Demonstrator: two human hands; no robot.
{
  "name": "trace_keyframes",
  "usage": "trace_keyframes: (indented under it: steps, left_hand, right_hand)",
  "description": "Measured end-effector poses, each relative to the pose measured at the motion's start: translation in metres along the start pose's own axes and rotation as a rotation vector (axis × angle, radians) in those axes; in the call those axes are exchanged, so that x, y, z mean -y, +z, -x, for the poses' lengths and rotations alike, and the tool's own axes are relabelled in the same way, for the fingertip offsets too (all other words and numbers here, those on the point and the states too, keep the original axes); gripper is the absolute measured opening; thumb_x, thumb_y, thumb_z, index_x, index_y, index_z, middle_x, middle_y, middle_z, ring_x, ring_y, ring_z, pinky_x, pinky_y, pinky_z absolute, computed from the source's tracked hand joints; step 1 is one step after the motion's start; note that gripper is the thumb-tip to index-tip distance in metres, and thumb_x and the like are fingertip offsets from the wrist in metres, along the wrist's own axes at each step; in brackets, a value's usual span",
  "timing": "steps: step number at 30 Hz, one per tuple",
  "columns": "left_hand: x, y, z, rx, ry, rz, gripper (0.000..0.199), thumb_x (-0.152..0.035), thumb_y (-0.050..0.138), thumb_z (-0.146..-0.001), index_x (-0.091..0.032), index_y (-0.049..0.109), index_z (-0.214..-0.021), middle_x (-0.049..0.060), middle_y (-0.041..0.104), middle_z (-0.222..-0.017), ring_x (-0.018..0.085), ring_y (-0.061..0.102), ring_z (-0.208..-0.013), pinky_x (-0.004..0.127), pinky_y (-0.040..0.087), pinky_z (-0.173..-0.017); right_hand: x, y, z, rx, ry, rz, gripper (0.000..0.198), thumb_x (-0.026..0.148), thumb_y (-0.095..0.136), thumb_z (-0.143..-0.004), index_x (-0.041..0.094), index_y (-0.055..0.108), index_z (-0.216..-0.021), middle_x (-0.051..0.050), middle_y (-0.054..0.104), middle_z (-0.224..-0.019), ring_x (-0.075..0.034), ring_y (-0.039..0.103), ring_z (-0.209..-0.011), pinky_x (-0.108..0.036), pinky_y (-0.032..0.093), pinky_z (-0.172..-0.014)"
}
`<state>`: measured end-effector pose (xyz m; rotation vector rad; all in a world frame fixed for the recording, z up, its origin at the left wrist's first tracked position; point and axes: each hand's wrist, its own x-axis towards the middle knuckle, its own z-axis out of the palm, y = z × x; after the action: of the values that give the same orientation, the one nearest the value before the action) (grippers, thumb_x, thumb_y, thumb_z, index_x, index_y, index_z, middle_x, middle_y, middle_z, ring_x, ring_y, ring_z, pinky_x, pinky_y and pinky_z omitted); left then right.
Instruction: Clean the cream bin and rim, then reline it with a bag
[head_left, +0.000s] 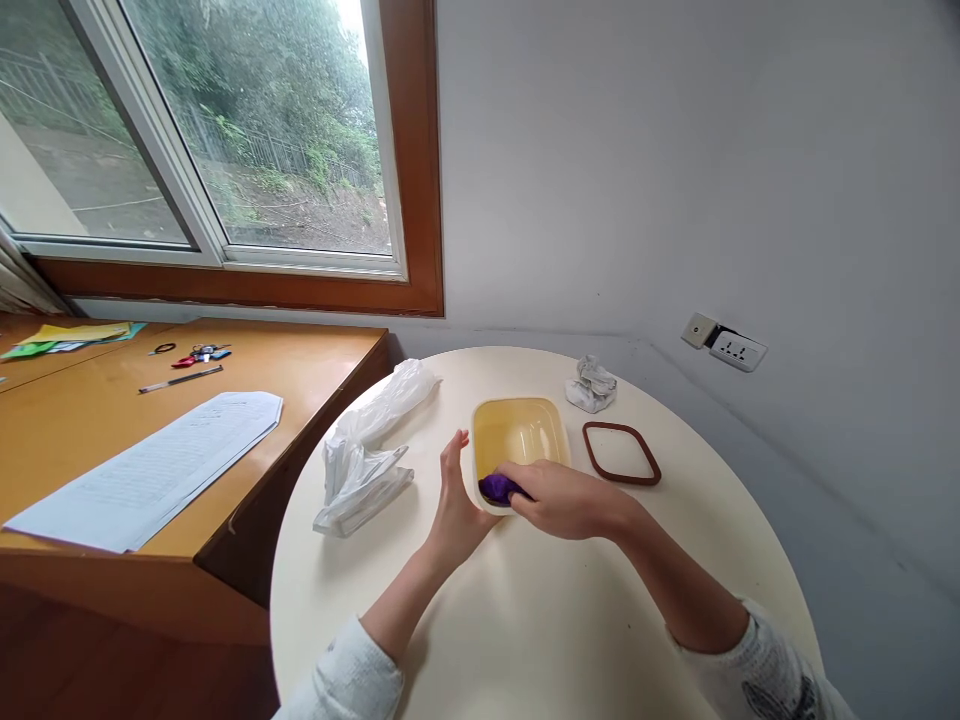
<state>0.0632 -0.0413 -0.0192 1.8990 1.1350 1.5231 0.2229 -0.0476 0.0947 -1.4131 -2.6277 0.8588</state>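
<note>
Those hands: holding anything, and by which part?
The right hand grips the purple cloth by its right end; the spread left hand braces the yellow container at its near left corner.

The left sleeve [352, 675] is pale and soft-textured, the right sleeve [721, 648] matching, with dark markings [780, 700].

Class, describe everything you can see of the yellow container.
The yellow container is a squarish, open-topped tub with rounded corners, a paler rim and a glossy, plastic-looking inside. Its opening faces up, over the round table; its underside is hidden. The left hand's grip is spread about its near left corner, and the right hand's grip holds a crumpled purple cloth inside that corner.
</note>
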Motion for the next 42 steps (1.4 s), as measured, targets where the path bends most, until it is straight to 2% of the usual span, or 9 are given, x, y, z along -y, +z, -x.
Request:
trace_keyframes:
  steps: [4, 7, 13, 19, 26, 31, 38, 42]
  left_hand:
    - [-0.001, -0.003, -0.001, 0.088, 0.165, -0.148, 0.118, -0.026, 0.078, -0.061, -0.034, -0.009, -0.14, 0.016, 0.002, -0.148, 0.034, 0.002, -0.138, 0.06, 0.012, -0.106]
    - [-0.002, -0.004, -0.001, 0.162, 0.244, -0.174, 0.119, -0.028, 0.079, -0.06, -0.034, -0.009, -0.14, 0.016, -0.007, -0.15, 0.035, -0.007, -0.137, 0.063, 0.0, -0.105]
    - [0.0, -0.005, -0.001, 0.24, 0.324, -0.158, 0.118, -0.022, 0.081, -0.058, -0.037, -0.004, -0.139, 0.016, -0.01, -0.15, 0.036, -0.006, -0.137, 0.066, 0.0, -0.103]
    - [0.002, -0.005, -0.001, 0.272, 0.381, -0.149, 0.111, -0.015, 0.077, -0.061, -0.034, 0.0, -0.139, 0.015, 0.003, -0.15, 0.034, -0.001, -0.138, 0.064, 0.003, -0.105]
    - [0.002, -0.003, -0.001, 0.257, 0.402, -0.19, 0.103, -0.013, 0.075, -0.063, -0.035, 0.007, -0.138, 0.015, 0.006, -0.149, 0.034, 0.007, -0.138, 0.063, 0.01, -0.106]
    - [0.002, -0.002, 0.0, 0.291, 0.401, -0.207, 0.099, -0.015, 0.072, -0.066, -0.033, 0.006, -0.138, 0.017, 0.011, -0.148, 0.033, 0.009, -0.138, 0.062, 0.012, -0.106]
    - [0.005, 0.0, 0.001, 0.289, 0.397, -0.232, 0.094, -0.017, 0.067, -0.072, -0.03, 0.003, -0.14, 0.017, 0.014, -0.147, 0.031, 0.012, -0.138, 0.061, 0.011, -0.107]
    - [0.006, -0.001, 0.001, 0.269, 0.358, -0.237, 0.087, -0.012, 0.058, -0.076, -0.028, 0.002, -0.141, 0.016, 0.021, -0.145, 0.029, 0.014, -0.138, 0.061, 0.012, -0.107]
  right_hand:
    - [-0.005, 0.009, -0.004, 0.089, -0.038, 0.012, 0.018, 0.018, 0.033, -0.081, 0.019, 0.05, -0.076, -0.001, 0.055, -0.071, -0.012, 0.045, -0.058, -0.023, 0.03, -0.049]
    - [-0.008, 0.014, -0.009, 0.141, -0.02, -0.012, 0.019, 0.021, 0.034, -0.082, 0.019, 0.053, -0.082, -0.003, 0.058, -0.077, -0.013, 0.049, -0.063, -0.023, 0.034, -0.052]
    - [-0.015, 0.025, -0.022, 0.2, -0.01, 0.016, 0.024, 0.026, 0.033, -0.086, 0.019, 0.056, -0.092, -0.005, 0.062, -0.091, -0.016, 0.054, -0.074, -0.026, 0.04, -0.06]
    - [-0.019, 0.036, -0.029, 0.167, 0.134, 0.097, 0.033, 0.031, 0.029, -0.088, 0.017, 0.059, -0.09, -0.009, 0.065, -0.088, -0.021, 0.058, -0.072, -0.03, 0.042, -0.059]
    - [-0.018, 0.044, -0.03, 0.066, 0.182, 0.193, 0.037, 0.032, 0.027, -0.089, 0.018, 0.059, -0.102, -0.011, 0.064, -0.101, -0.025, 0.059, -0.092, -0.035, 0.042, -0.071]
    - [-0.017, 0.049, -0.031, 0.001, 0.258, 0.251, 0.041, 0.03, 0.023, -0.09, 0.015, 0.06, -0.101, -0.014, 0.066, -0.096, -0.026, 0.061, -0.084, -0.035, 0.042, -0.065]
    - [-0.013, 0.048, -0.021, 0.002, 0.24, 0.257, 0.037, 0.028, 0.024, -0.09, 0.017, 0.06, -0.09, -0.009, 0.066, -0.088, -0.022, 0.061, -0.071, -0.03, 0.038, -0.055]
    - [-0.003, 0.042, -0.002, -0.04, 0.165, 0.137, 0.038, 0.031, 0.023, -0.092, 0.017, 0.058, -0.092, -0.008, 0.065, -0.089, -0.018, 0.059, -0.072, -0.028, 0.038, -0.058]
